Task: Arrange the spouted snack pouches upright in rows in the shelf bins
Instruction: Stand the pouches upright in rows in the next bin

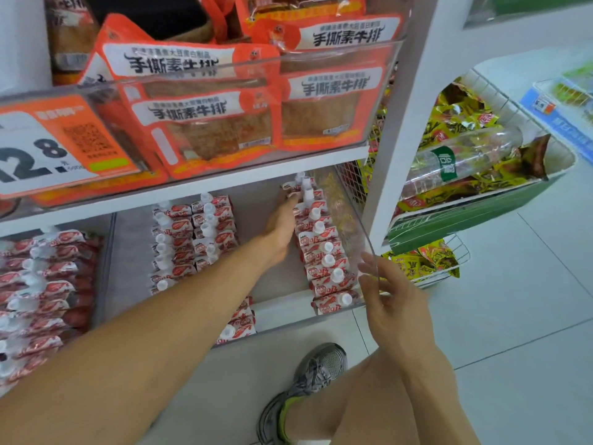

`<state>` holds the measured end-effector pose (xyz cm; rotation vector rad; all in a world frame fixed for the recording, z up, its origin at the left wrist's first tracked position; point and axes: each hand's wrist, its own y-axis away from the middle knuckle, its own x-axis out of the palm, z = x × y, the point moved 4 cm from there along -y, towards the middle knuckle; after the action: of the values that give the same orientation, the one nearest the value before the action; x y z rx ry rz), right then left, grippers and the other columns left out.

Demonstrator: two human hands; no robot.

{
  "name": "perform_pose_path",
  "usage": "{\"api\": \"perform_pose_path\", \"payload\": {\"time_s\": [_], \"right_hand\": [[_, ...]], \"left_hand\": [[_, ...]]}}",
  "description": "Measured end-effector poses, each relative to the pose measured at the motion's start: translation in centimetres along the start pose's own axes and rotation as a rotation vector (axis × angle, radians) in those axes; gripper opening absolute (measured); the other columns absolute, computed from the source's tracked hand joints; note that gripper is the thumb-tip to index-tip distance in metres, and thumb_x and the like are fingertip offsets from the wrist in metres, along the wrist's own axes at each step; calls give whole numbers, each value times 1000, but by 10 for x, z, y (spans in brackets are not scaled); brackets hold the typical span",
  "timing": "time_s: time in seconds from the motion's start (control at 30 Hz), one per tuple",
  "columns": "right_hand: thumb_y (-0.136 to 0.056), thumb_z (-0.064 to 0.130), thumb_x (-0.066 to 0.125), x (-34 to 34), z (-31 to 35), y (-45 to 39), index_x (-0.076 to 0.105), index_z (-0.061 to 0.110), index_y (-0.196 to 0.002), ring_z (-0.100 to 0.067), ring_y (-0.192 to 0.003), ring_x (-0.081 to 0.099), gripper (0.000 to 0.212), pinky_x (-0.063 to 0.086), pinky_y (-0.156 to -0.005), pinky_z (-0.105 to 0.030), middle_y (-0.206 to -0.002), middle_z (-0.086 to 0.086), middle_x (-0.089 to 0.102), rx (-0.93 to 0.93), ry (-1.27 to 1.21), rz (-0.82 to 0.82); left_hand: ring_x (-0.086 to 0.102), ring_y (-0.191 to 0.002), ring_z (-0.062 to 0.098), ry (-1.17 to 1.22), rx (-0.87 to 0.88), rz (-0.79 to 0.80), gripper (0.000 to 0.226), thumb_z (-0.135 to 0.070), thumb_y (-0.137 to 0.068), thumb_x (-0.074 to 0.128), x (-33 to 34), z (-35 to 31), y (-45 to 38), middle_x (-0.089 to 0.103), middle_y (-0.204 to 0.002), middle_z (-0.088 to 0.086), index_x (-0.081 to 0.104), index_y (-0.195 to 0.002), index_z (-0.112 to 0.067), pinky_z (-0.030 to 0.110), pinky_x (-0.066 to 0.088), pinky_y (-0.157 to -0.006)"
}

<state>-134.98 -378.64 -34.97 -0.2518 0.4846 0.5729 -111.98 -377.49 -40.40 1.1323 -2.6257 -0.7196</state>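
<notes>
1. The left hand (pixel 282 224) reaches deep into the clear bin (pixel 369 252) on the lower shelf, fingers stretched out straight and together, palm side toward the row of pouches (pixel 324 252) just to its right.
2. Its fingertips (pixel 292 198) touch the back pouches of that row; whether the thumb pinches one cannot be told.
3. This row runs from beyond the fingertips toward the front lip of the bin, each pouch upright with its white cap on top.
4. To the left of the left hand, across a bare strip of bin floor, stand two more rows of pouches (pixel 192 232), packed close together.
5. Beneath the left forearm a few more pouches (pixel 240 326) sit at the front edge of the bin.
6. The right hand (pixel 390 303) is at the bin's front right corner, fingers loosely spread; its fingertips touch the clear side wall.
7. Farther left of the forearm, a neighbouring bin holds a heap of the same pouches (pixel 45 284), lying at mixed angles.
8. Above the left hand, an upper bin holds orange snack packets (pixel 205 123).
</notes>
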Motion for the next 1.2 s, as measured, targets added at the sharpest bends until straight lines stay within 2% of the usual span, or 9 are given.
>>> {"api": "perform_pose_path", "payload": {"time_s": [0.13,0.3,0.47,0.57,0.67,0.8,0.93,1.13,1.2], "right_hand": [[-97,19,59,-2,0,-1,56,51,-112,11,-89,64,36,50,-65,-7,-95,46,61,-15,-24,16],[-96,17,61,-8,5,-7,53,56,-109,16,-87,63,42,48,-65,-4,-91,48,61,-27,-3,84],[-97,18,60,-11,5,-4,53,58,-111,13,-90,65,43,51,-69,-7,-97,43,63,-39,-29,111],[-98,18,59,-12,2,-5,53,57,-112,14,-91,64,42,51,-69,-7,-98,44,63,-36,-7,117],[-97,16,59,-11,2,-6,54,53,-112,12,-91,65,40,53,-68,-9,-97,43,63,-56,12,121],[-96,15,60,-9,-3,-7,58,43,-112,11,-84,67,33,51,-66,-7,-83,45,61,-55,56,134],[-95,18,62,-11,-6,-8,62,29,-116,10,-78,68,24,48,-63,-5,-76,41,62,-9,67,146],[-96,20,60,-10,-6,-6,60,27,-115,-10,-76,73,20,59,-67,-38,-91,7,77,-3,81,85],[-95,20,60,-10,-5,-7,60,26,-115,-7,-76,73,21,59,-66,-37,-93,9,76,8,103,85]], "left_hand": [[49,-129,27,34,-8,-38,67,-66,-85,42,7,-5,2,51,-143,6,41,-143,-32,49,36,-111],[64,-108,28,103,-51,-15,64,-65,-79,49,16,-2,-7,65,-124,12,54,-126,-22,48,49,-98],[33,-140,21,-126,-30,-75,59,-48,-100,37,-2,-18,52,31,-157,-1,25,-152,-23,46,26,-116],[59,-112,15,-136,-136,254,31,-21,-97,51,10,-11,100,63,-125,-7,54,-128,-27,36,50,-93],[67,-99,13,-224,-148,372,38,-7,-90,59,18,-6,120,69,-112,-6,54,-118,-33,29,56,-67],[67,-102,23,-175,-175,360,43,8,-84,57,25,-5,116,71,-110,4,59,-112,-25,50,57,-83],[62,-94,21,-95,-266,299,27,0,-83,61,10,0,119,68,-101,2,62,-104,-17,52,51,-95],[62,-100,29,-36,-334,370,32,6,-74,52,23,3,126,70,-104,7,67,-98,-9,54,46,-100],[62,-103,29,-9,-347,349,36,4,-68,53,21,4,125,69,-108,7,66,-99,-9,53,47,-99]]}}
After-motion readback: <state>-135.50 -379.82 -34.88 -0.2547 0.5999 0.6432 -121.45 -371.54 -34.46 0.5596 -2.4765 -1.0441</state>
